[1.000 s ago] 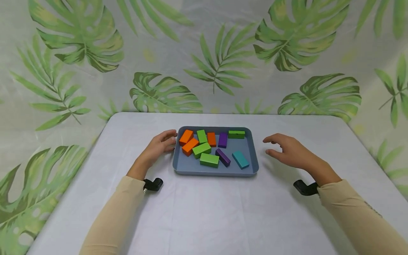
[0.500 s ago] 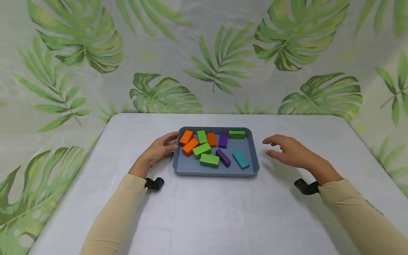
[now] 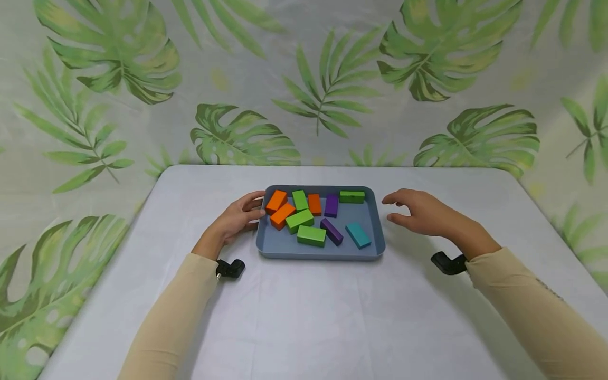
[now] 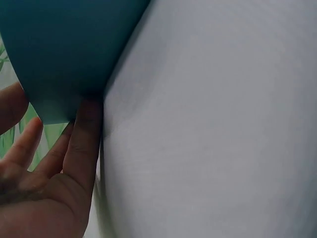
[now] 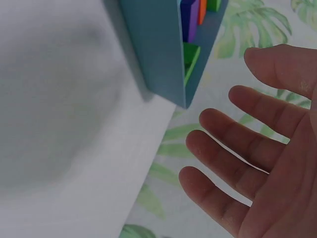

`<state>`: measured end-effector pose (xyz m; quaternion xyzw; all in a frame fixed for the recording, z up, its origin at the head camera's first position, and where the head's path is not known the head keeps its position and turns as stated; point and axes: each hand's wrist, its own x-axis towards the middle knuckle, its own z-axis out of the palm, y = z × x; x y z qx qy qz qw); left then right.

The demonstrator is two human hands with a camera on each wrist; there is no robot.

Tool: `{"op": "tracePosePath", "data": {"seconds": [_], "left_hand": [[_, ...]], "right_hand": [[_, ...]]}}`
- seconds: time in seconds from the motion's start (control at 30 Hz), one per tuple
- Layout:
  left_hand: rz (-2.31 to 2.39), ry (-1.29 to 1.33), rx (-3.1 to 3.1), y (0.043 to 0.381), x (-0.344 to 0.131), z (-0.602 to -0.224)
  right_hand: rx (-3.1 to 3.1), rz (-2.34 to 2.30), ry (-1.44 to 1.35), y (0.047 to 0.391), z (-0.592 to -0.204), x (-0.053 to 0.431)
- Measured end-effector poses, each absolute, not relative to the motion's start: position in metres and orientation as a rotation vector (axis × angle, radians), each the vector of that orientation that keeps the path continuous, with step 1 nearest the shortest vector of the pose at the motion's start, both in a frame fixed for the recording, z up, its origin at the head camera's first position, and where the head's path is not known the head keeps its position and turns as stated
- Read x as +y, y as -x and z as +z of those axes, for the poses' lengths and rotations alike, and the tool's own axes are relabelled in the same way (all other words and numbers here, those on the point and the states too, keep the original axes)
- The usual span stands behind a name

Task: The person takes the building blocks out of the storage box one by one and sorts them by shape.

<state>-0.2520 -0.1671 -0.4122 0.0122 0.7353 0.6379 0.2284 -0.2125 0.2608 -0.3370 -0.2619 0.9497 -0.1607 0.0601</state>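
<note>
A grey-blue tray (image 3: 319,255) lies on the table with several blocks in it. Orange blocks (image 3: 283,215) and green blocks (image 3: 311,236) crowd its left half; purple blocks (image 3: 331,231) sit near the middle and a teal block (image 3: 358,235) at the right. My left hand (image 3: 237,216) is at the tray's left side. In the left wrist view its straight fingers (image 4: 81,148) reach the outer wall, fingertips right at the lower edge. To the right of the tray, my right hand (image 3: 423,211) hovers with fingers spread and nothing held; the right wrist view shows a gap to the wall.
A white cloth (image 3: 309,316) covers the table. Behind it hangs a leaf-patterned curtain (image 3: 342,142). Black wrist cameras (image 3: 230,269) sit at both sleeves, near the tabletop.
My left hand has moved right, up to the tray's side. The right hand has shifted left and slightly away from me, closer to the tray. The blocks keep their places.
</note>
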Motion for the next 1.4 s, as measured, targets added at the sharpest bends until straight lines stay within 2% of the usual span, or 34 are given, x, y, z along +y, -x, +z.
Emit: {"op": "tracePosePath", "data": {"seconds": [0.57,1.03,1.4], "left_hand": [[1.729,-0.115,1.984,0.254,-0.173,-0.408],[1.718,-0.076,1.976,0.255,-0.174,-0.410],[1.730,-0.078,1.978,0.254,-0.172,-0.411]], "right_hand": [[2.773,-0.343,0.899,0.243,-0.312,0.193],[2.692,-0.280,0.971,0.256,-0.321,0.113],[2.669,-0.335,0.990,0.269,-0.332,0.082]]}}
